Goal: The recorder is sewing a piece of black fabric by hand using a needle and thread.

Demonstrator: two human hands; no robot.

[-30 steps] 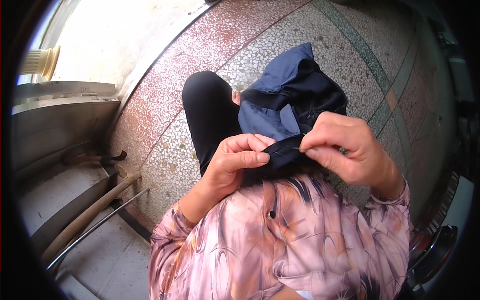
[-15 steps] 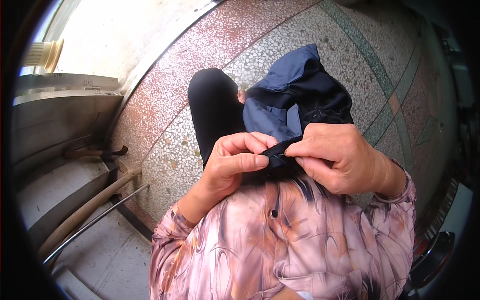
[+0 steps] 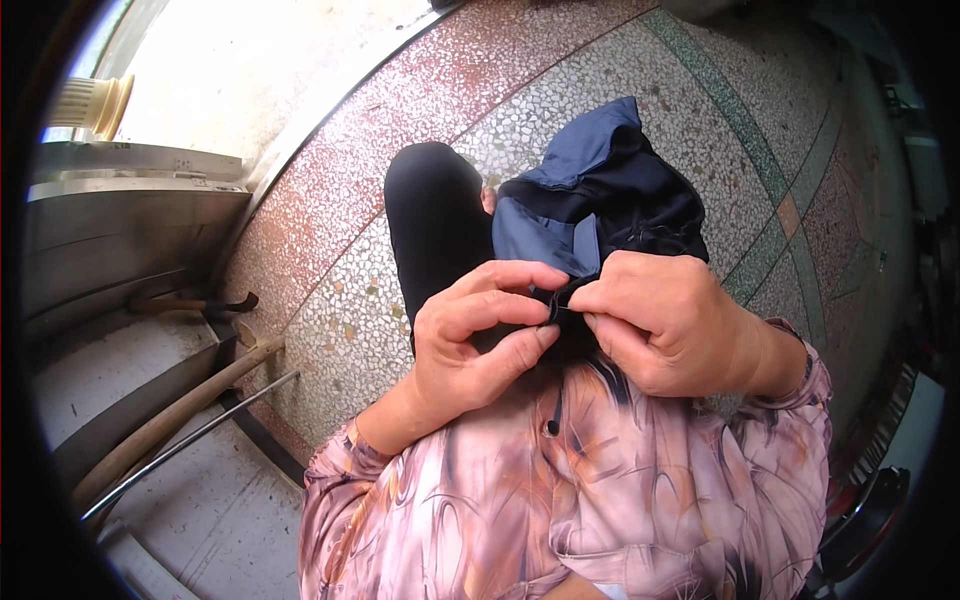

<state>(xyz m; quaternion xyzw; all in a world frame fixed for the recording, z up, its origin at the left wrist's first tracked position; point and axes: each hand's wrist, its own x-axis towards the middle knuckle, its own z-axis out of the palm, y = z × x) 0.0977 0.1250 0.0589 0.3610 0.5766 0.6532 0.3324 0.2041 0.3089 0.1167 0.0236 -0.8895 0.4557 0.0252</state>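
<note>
A dark garment (image 3: 648,200), black with navy-blue lining showing, lies bunched over my lap. My left hand (image 3: 468,345) pinches a folded edge of it between thumb and fingertips. Close beside it, my right hand (image 3: 675,325) is closed, thumb against bent forefinger. From its fingertips a thin pale sliver (image 3: 564,308), like a sewing needle, points toward the pinched fold. The fingers hide most of it, and I cannot see whether thread runs from it.
My black-clad knee (image 3: 432,190) stands left of the garment, above a speckled terrazzo floor (image 3: 340,290). On the left, a wooden handle (image 3: 170,425), a metal rod (image 3: 200,440) and a hooked tool (image 3: 200,304) rest by a metal-sided step. A bright doorway opens at upper left.
My left hand has shifted slightly right, its fingers more spread and the fold turned between their tips. My right hand has stayed nearly in place, with the thin sliver still at its fingertips.
</note>
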